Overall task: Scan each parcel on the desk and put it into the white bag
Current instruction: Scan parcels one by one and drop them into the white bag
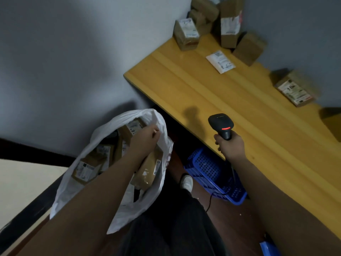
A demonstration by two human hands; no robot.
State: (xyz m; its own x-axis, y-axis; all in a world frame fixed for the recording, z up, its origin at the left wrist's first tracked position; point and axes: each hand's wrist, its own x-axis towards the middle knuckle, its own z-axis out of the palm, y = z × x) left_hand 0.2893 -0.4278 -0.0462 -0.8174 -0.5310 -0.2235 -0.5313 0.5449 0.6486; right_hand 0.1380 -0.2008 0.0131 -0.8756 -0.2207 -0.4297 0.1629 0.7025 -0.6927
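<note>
My left hand reaches into the mouth of the white bag at lower left, fingers curled near its far rim. A long brown parcel lies just under my wrist; whether my fingers hold it or the rim is hidden. Several labelled parcels fill the bag. My right hand grips the handle of a black barcode scanner over the desk's near edge, its red light on. Several brown parcels sit at the far end of the wooden desk, and one more parcel lies on the right.
A loose white shipping label lies on the desk. Under the desk stands a blue perforated plastic basket, with the scanner's cable trailing past it. My white shoe and dark trousers are between bag and basket. Grey walls close off the left and back.
</note>
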